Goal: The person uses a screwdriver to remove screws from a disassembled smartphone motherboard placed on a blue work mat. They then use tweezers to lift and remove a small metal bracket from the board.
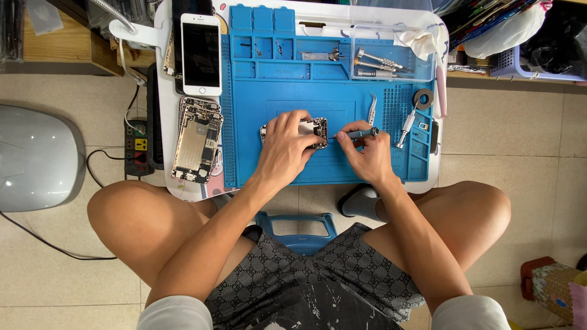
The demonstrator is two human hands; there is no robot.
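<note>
Blue silicone mat [287, 165] carries a small phone part [313, 130] at its middle, pinned flat by the left hand [284, 146], fingers pressed over it, seemingly to steady it. The right hand [362, 153] grasps a slim screwdriver [358, 133], tip at the part's edge. Beyond the mat's far right corner, a clear tray [391, 58] holds spare drivers [376, 64].

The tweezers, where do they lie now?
In the head view, the tweezers lie on the blue mat, right of centre, just above the right hand and left of a spare screwdriver.
</note>
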